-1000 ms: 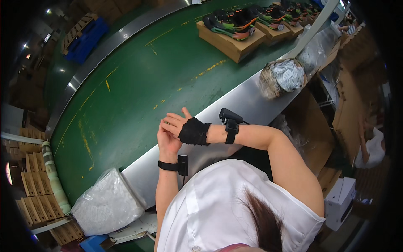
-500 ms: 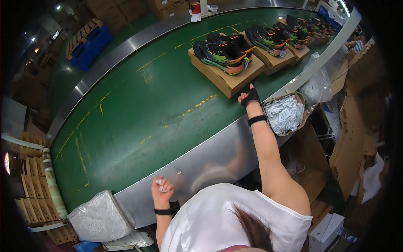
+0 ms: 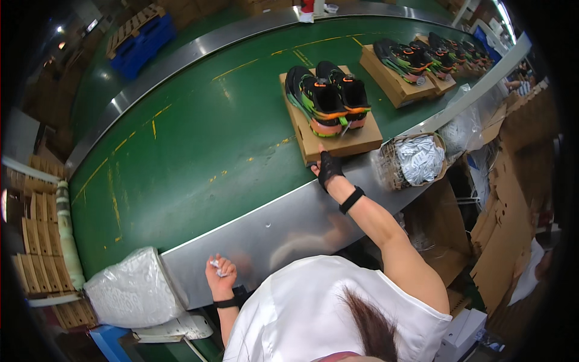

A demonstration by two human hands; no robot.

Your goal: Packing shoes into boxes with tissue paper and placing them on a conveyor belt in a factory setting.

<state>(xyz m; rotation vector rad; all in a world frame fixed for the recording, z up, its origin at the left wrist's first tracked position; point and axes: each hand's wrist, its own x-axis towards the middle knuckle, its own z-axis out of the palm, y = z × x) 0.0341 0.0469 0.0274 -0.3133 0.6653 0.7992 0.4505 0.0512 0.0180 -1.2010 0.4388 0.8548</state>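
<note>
My right hand [image 3: 329, 169], in a black fingerless glove, grips the near side of a brown cardboard shoe box [image 3: 356, 145]. On that box stands a pair of black sneakers [image 3: 322, 99] with orange and green trim, their heels toward me. My left hand [image 3: 221, 275] is closed around small white packets [image 3: 218, 269] above the metal edge of the conveyor. Similar white packets [image 3: 419, 160] fill a round basket [image 3: 444, 145] to the right of my right forearm.
The green conveyor belt [image 3: 181, 175] curves across the view behind a metal ledge [image 3: 283, 226]. More sneakers on boxes [image 3: 401, 60] line its far right. A clear plastic bag [image 3: 129, 292] lies at left near stacked cartons [image 3: 39, 238]. A pale post [image 3: 476, 90] slants up beyond the basket.
My right hand has drawn the nearest shoe box toward me and turned it, away from the row behind. My left hand has shifted slightly left and down, still closed on the packets.
</note>
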